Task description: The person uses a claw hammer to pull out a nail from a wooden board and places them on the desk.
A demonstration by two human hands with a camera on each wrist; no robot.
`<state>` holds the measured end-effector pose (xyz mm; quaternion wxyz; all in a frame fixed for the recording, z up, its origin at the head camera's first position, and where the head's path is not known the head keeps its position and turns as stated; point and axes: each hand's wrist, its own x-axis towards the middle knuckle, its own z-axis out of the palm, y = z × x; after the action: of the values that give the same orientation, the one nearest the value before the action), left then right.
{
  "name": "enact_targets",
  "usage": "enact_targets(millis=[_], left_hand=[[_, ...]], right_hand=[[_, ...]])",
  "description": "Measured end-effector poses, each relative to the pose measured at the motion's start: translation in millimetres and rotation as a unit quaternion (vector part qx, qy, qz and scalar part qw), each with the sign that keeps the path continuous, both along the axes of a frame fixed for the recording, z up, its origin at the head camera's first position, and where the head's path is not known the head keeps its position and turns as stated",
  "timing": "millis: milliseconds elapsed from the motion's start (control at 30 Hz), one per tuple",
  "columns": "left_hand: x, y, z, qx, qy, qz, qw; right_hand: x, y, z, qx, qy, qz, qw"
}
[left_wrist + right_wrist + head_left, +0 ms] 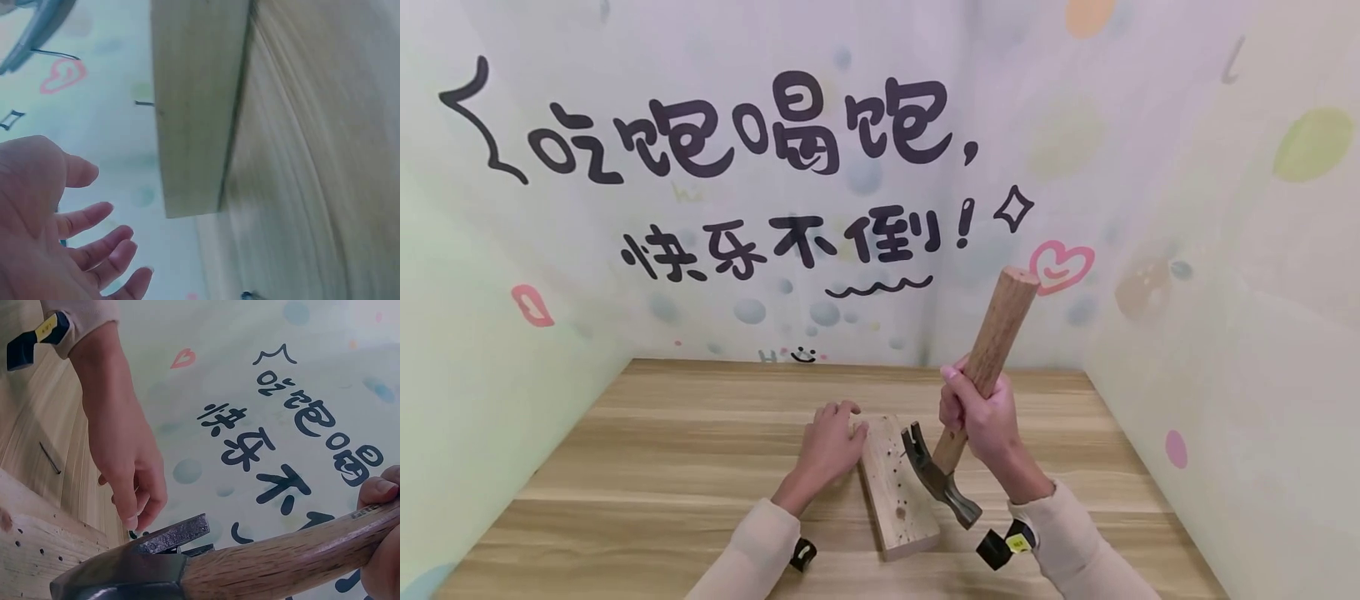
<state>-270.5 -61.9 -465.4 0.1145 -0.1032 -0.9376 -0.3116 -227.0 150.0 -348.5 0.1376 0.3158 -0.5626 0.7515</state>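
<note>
My right hand (991, 417) grips the wooden handle (1000, 329) of a claw hammer, its butt end pointing up and away. The dark metal hammer head (934, 482) hangs low over the right side of a pale wooden board (887, 492) pitted with several small holes. In the left wrist view a nail (144, 103) stands out from the board's top face. A thin nail-like piece (57, 54) juts from the hammer's claw there. My left hand (831, 442) is beside the board's far left end, its fingers loosely spread and holding nothing.
The board lies flat on a wood-grain table (700, 433). A loose nail (50, 457) lies on the table to the left of the board. Behind the table rises a pale wall (737, 325) with large black lettering, and side walls stand left and right.
</note>
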Motion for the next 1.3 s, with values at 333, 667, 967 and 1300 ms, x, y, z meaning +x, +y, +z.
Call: enact_targets(millis=[333, 667, 967, 1300], left_hand=[[27.0, 1.3, 13.1, 0.073, 0.031, -0.114, 0.9902], [39.0, 9.7, 13.7, 0.101, 0.020, -0.206, 0.9731], [42.5, 13.3, 7.3, 0.093, 0.039, -0.228, 0.9684], [42.1, 15.3, 4.8, 0.091, 0.045, -0.221, 0.9700]], right_hand=[[1.1, -2, 2.4, 0.001, -0.019, 0.017, 0.9997], [1.6, -5, 1.2, 0.003, -0.009, 0.028, 0.9996], [4.5, -7, -1.5, -0.009, -0.022, 0.037, 0.9991], [6.2, -8, -3.3, 0.000, -0.018, 0.042, 0.9990]])
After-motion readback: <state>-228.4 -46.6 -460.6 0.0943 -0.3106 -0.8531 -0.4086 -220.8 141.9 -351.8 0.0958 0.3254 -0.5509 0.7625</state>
